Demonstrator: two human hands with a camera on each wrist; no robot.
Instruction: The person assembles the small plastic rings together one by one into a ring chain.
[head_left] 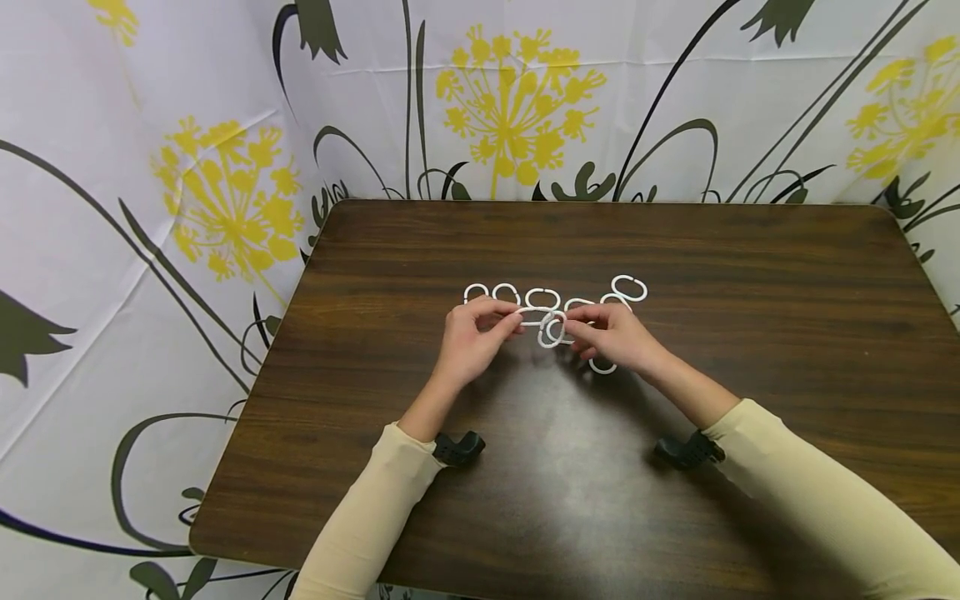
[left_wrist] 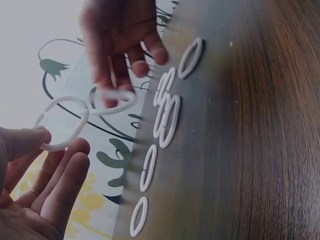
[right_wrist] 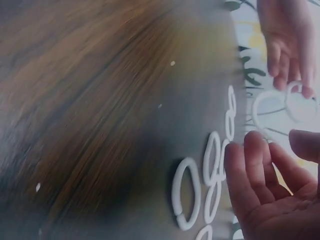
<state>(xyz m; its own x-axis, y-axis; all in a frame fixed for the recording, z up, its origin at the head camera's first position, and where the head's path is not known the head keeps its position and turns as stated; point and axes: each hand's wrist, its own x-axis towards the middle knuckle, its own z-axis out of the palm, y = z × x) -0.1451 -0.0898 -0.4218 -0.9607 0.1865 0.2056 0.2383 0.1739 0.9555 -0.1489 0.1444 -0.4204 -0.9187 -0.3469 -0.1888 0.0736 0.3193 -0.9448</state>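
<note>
My left hand (head_left: pixel 474 340) pinches a white plastic C-shaped link (left_wrist: pixel 67 98) between thumb and fingers, above the table. The right hand (head_left: pixel 617 337) is just across from it and pinches a second white link (right_wrist: pixel 256 111) by its near end. In the left wrist view these two links meet at one end and look hooked together; that spot is blurred. Several more white links (head_left: pixel 542 290) lie behind and below the hands, some of them overlapping. One loose link (right_wrist: pixel 176 192) lies nearer me, below the right hand, partly covered by it in the head view.
A dark wood-grain table (head_left: pixel 360 375) holds everything. Black straps with camera mounts sit at both wrists, the left mount (head_left: pixel 459 450) and the right mount (head_left: pixel 688 451). Behind and to the left hangs a white cloth (head_left: pixel 645 92) printed with yellow and grey plants.
</note>
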